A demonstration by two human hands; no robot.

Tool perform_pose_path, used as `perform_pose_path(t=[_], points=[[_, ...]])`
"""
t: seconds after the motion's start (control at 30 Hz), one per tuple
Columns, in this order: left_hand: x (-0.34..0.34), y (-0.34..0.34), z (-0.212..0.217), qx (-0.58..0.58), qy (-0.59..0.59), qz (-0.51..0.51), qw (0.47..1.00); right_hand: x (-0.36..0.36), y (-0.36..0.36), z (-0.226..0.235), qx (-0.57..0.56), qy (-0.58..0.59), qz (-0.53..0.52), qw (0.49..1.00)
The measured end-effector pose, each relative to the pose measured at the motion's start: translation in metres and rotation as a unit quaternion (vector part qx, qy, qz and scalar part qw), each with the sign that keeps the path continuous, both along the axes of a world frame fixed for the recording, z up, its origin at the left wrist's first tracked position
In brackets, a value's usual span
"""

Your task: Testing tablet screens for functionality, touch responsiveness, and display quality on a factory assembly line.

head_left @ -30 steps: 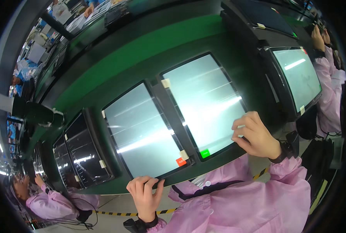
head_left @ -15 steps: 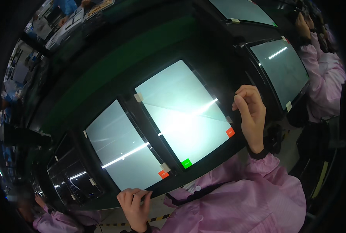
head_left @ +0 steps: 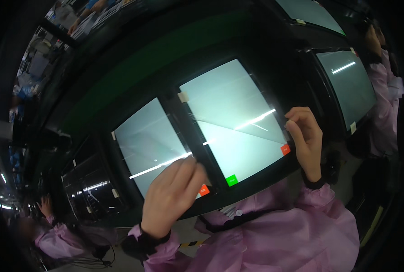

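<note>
Two lit display panels lie side by side before me. The brighter right panel (head_left: pixel 224 95) has a green square (head_left: pixel 231 180) and a red square (head_left: pixel 285 149) along its near edge, and a faint diagonal line crosses it. Just off its right edge is my right hand (head_left: pixel 307 143), fingers curled, thumb and index tips nearly together; anything between them is too small to make out. Over the near part of the dimmer left panel (head_left: pixel 143 136) hovers my left hand (head_left: pixel 172 195), back upward, its fingers smeared by motion. It partly covers that panel's red square (head_left: pixel 204 190).
Pale tape tabs, one a beige tab (head_left: pixel 184 97), sit on the panel edges. Further right are another lit panel (head_left: pixel 347 86) and a co-worker's pink sleeve (head_left: pixel 383 95). Dark panels (head_left: pixel 91 183) lie left, near another co-worker's hand (head_left: pixel 45 206).
My left hand has risen from the near edge of the left panel and moved over it. My right hand stays beside the right panel's edge. The whole view has shifted slightly.
</note>
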State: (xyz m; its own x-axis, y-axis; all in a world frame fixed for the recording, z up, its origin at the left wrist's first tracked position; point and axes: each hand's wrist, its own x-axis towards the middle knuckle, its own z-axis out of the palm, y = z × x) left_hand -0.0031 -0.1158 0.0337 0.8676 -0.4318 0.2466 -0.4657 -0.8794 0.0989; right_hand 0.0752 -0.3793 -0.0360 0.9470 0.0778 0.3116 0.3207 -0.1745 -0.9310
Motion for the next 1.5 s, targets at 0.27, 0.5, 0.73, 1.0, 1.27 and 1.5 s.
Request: perform_pose_path(t=[0.27, 0.5, 0.73, 1.0, 1.27, 1.5], points=[[-0.022, 0.005, 0.014, 0.017, -0.003, 0.024, 1.000, -0.008, -0.002, 0.002, -0.037, 0.007, 0.058, 0.998], [-0.129, 0.031, -0.024, -0.057, -0.052, 0.285, 0.956, -0.023, 0.001, 0.018, -0.280, -0.139, 0.292, 0.904], [-0.166, 0.026, -0.060, -0.048, -0.039, 0.375, 0.925, -0.030, 0.021, 0.007, -0.380, -0.233, 0.383, 0.810], [-0.059, 0.131, -0.095, -0.542, 0.037, 0.379, 0.749, 0.068, 0.026, 0.000, -0.173, 0.023, 0.086, 0.981], [-0.039, 0.131, -0.104, -0.592, 0.067, 0.316, 0.738, 0.092, 0.034, -0.022, -0.064, 0.159, 0.077, 0.982], [-0.036, 0.144, -0.104, -0.589, 0.084, 0.288, 0.750, 0.076, 0.032, -0.025, -0.061, 0.128, 0.077, 0.987]])
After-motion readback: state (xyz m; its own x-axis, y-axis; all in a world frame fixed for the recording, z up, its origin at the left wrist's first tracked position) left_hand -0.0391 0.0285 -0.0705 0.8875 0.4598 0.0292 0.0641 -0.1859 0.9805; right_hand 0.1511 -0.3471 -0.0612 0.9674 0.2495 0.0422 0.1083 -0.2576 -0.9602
